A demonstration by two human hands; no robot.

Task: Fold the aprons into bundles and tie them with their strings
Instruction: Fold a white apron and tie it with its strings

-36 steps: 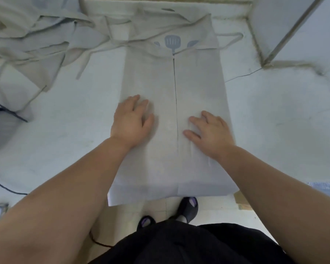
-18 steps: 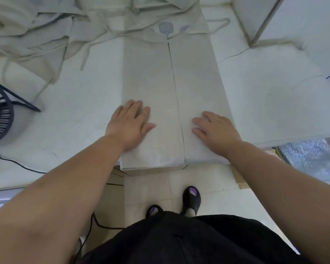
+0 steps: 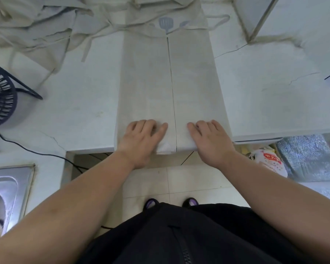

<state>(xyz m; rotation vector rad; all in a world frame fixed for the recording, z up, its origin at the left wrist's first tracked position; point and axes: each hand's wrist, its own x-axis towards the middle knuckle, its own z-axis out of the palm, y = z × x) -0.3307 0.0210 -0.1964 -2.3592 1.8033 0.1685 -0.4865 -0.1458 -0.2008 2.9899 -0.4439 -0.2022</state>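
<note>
Head view: both hands have slid back along the apron (image 3: 170, 82) from its middle to its near end. The left hand (image 3: 141, 138) and the right hand (image 3: 211, 140) now sit on the hem at the bench (image 3: 80, 103) edge, one each side of the centre line where the two folded-in flaps meet. A second ago the near end drooped well past the edge; now only a narrow lip of cloth shows between the wrists. Both hands lie palm-down with fingers bent, fingertips and thumbs resting on top of the cloth; no pinch shows, so they press rather than grip. My reading is that the long smoothing stroke is done and the hands are placed to lift the hem and fold or roll it away from the body; the bundling and tying are not yet begun.

Counted:
- two hands, both on the cloth
- one apron laid out flat, running straight ahead of the hands, with two flaps and one seam line
- one blue utensil print clear at its far end, with part of a second just right of it
- one string loop (image 3: 219, 20) far ahead of the right hand; other strings trail ahead-left
- one heap of further aprons (image 3: 36, 21) far ahead of the left hand — how many it holds cannot be told
- one dark fan (image 3: 0, 96) left of the left hand, with one cable (image 3: 27, 147) running from it
- one steel sink (image 3: 8, 187) behind and left
- one printed bag (image 3: 271, 162) just right of the right wrist, below the bench
</note>
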